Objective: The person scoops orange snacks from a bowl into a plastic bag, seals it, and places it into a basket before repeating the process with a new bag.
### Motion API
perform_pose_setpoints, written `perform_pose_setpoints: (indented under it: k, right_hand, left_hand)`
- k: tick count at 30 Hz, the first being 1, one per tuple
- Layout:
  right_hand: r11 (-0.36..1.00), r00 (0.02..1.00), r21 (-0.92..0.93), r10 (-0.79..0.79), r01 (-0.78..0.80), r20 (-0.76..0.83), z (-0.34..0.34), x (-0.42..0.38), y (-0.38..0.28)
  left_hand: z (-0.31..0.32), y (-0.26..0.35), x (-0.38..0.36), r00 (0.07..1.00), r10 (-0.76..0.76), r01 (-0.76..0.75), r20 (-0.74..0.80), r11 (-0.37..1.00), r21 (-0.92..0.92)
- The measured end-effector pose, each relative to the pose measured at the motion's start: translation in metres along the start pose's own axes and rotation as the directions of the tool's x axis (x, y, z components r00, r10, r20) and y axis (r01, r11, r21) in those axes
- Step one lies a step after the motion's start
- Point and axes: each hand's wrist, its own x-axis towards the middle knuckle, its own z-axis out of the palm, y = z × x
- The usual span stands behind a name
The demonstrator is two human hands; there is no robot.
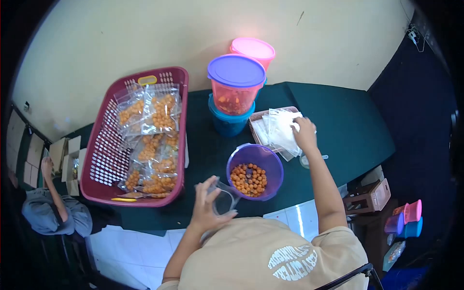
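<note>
A clear plastic container point(224, 202) is gripped in my left hand point(207, 205), beside the purple bucket point(273, 169). Round orange snacks point(248, 180) lie at the bottom of that bucket. My right hand point(305, 134) has its fingers bent together on the clear plastic bags point(282, 130) in a small basket point(256, 117); the fingertips touch the edge of a bag. Just below the right wrist lies a small round clear item point(304, 161) with a light handle.
On the left, a large maroon basket point(95, 159) holds several filled bags point(162, 113). Stacked tubs, one with a purple lid point(237, 70), stand at the back. Another person point(55, 208) is at the far left. A stool point(379, 194) and colored tubs point(413, 211) are at the right.
</note>
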Motion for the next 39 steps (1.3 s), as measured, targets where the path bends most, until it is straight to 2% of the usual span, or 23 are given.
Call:
perform_pose_setpoints:
  k: [1, 2, 3, 6, 7, 10, 12, 13, 14, 16, 17, 19, 21, 22, 24, 26, 27, 28, 30, 32, 34, 37, 39]
  right_hand:
    - [0.981, 0.984, -0.119, 0.164, -0.156, 0.069, 0.005, -0.020, 0.039]
    - [0.914, 0.924, -0.286, 0.343, -0.288, 0.169, 0.006, -0.041, 0.072]
    - [0.844, 0.807, -0.400, 0.495, -0.359, 0.321, 0.000, -0.056, 0.097]
    - [0.772, 0.743, -0.513, 0.581, -0.375, 0.331, 0.016, -0.101, 0.178]
    - [0.779, 0.742, -0.520, 0.570, -0.351, 0.353, 0.015, -0.108, 0.192]
    - [0.808, 0.762, -0.506, 0.523, -0.302, 0.382, 0.024, -0.115, 0.221]
    - [0.830, 0.735, -0.480, 0.510, -0.284, 0.446, 0.033, -0.115, 0.235]
    - [0.860, 0.767, -0.446, 0.456, -0.249, 0.451, 0.028, -0.114, 0.228]
    - [0.869, 0.765, -0.436, 0.442, -0.234, 0.469, 0.031, -0.116, 0.234]
    - [0.927, 0.774, -0.235, 0.375, -0.293, 0.511, 0.028, -0.120, 0.245]
    - [0.934, 0.775, -0.230, 0.356, -0.274, 0.522, 0.023, -0.123, 0.249]
    - [0.953, 0.837, -0.164, 0.302, -0.254, 0.457, -0.010, -0.120, 0.237]
    - [0.933, 0.838, -0.217, 0.355, -0.287, 0.415, -0.062, -0.106, 0.187]
    - [0.942, 0.844, -0.212, 0.329, -0.260, 0.424, -0.082, -0.098, 0.164]
    - [0.956, 0.875, -0.036, 0.280, -0.290, 0.396, -0.110, -0.090, 0.121]
    - [0.981, 0.928, 0.159, 0.043, -0.109, 0.371, -0.113, -0.083, 0.074]
    - [0.981, 0.914, 0.165, -0.160, 0.104, 0.374, -0.108, -0.079, 0.053]
    - [0.935, 0.857, 0.174, -0.354, 0.311, 0.375, -0.101, -0.075, 0.032]
    - [0.817, 0.715, 0.229, -0.575, 0.530, 0.397, -0.077, -0.070, -0.010]
    - [0.700, 0.592, 0.148, -0.682, 0.698, 0.430, -0.034, -0.064, -0.042]
    - [0.631, 0.520, 0.079, -0.697, 0.771, 0.494, 0.013, -0.055, -0.066]
    - [0.544, 0.468, 0.000, -0.721, 0.839, 0.510, 0.062, -0.052, -0.091]
    - [0.548, 0.439, 0.041, -0.711, 0.836, 0.549, 0.079, -0.056, -0.094]
  left_hand:
    - [0.002, -0.003, -0.001, 0.999, -0.036, 0.036, -0.008, 0.999, 0.021]
    - [0.006, -0.006, -0.002, 0.998, -0.056, 0.056, -0.035, 0.998, -0.003]
    - [0.009, -0.008, -0.002, 0.994, -0.103, 0.104, -0.047, 0.995, 0.012]
    - [0.018, -0.015, -0.001, 0.970, -0.234, 0.236, -0.065, 0.971, 0.025]
    - [0.018, -0.015, 0.004, 0.948, -0.317, 0.317, -0.022, 0.948, 0.001]
    - [0.019, -0.019, 0.019, 0.789, -0.599, 0.614, 0.141, 0.759, -0.215]
    - [0.016, -0.025, 0.025, 0.723, -0.660, 0.690, 0.205, 0.675, -0.260]
    - [0.014, -0.023, 0.028, 0.694, -0.680, 0.719, 0.235, 0.650, -0.245]
    - [0.013, -0.019, 0.032, 0.680, -0.684, 0.733, 0.264, 0.621, -0.278]
    - [0.015, -0.016, 0.031, 0.669, -0.690, 0.740, 0.277, 0.582, -0.337]
    - [0.017, -0.012, 0.029, 0.661, -0.703, 0.745, 0.261, 0.574, -0.339]
    - [0.021, -0.002, 0.022, 0.640, -0.740, 0.723, 0.209, 0.486, -0.491]
    - [0.024, 0.007, 0.014, 0.618, -0.771, 0.710, 0.151, 0.466, -0.529]
    - [0.025, 0.011, 0.009, 0.606, -0.786, 0.697, 0.122, 0.450, -0.558]
    - [0.028, 0.017, -0.001, 0.583, -0.808, 0.700, 0.089, 0.443, -0.561]
    - [0.033, 0.023, -0.006, 0.566, -0.816, 0.737, 0.118, 0.437, -0.515]
    - [0.036, 0.022, -0.009, 0.570, -0.810, 0.744, 0.139, 0.437, -0.506]
    - [0.039, 0.022, -0.011, 0.563, -0.817, 0.741, 0.124, 0.433, -0.513]
    - [0.044, 0.021, -0.014, 0.580, -0.793, 0.763, 0.186, 0.449, -0.466]
    - [0.045, 0.022, -0.015, 0.577, -0.796, 0.762, 0.182, 0.445, -0.470]
    - [0.044, 0.020, -0.014, 0.561, -0.791, 0.782, 0.245, 0.408, -0.471]
    - [0.044, 0.013, -0.016, 0.567, -0.775, 0.776, 0.280, 0.388, -0.497]
    - [0.044, 0.009, -0.017, 0.573, -0.750, 0.773, 0.329, 0.362, -0.522]
